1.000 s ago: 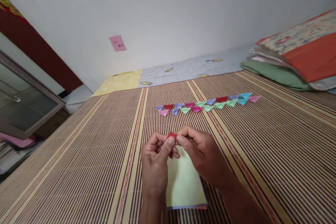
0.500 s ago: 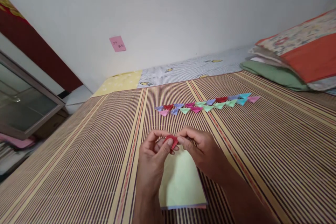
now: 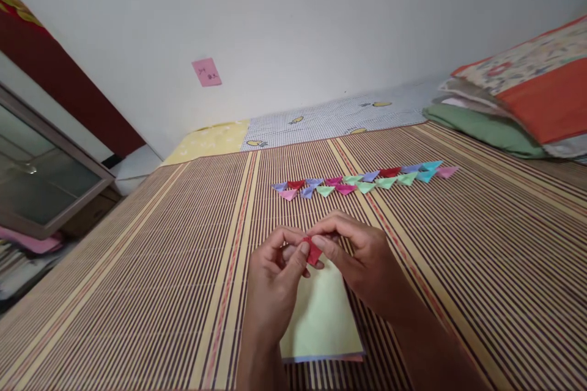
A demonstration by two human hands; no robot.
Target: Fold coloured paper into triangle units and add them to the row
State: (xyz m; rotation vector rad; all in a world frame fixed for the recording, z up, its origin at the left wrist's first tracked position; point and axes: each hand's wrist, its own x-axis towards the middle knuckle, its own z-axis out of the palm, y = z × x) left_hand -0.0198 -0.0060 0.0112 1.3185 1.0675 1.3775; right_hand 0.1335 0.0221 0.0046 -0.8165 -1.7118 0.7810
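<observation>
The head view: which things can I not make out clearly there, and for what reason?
In the head view:
- Red paper: most folds, covered by fingers of the left hand and right hand.
- Pale paper stack: far end, behind the hands.
- Pink note: writing too small to read.
- Orange-patterned bedding: cut off by right edge.

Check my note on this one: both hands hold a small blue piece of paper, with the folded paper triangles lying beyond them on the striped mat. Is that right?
One slip: the small piece of paper is red, not blue, as the head view shows. The left hand and right hand do hold it, with the folded paper triangles beyond on the striped mat.
</observation>
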